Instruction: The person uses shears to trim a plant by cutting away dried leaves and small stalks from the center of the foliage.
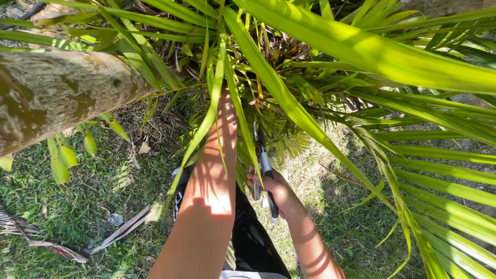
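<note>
Shears clenched in your right grip point straight up into palm fronds; your left hand is hidden among those leaves, state unknowable.

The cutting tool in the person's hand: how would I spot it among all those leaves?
Start at the thick mottled trunk on the left, then move right past the left forearm to the right hand. The pruning shears rise from that fist, the only grey metal and black handles among green fronds.
</note>
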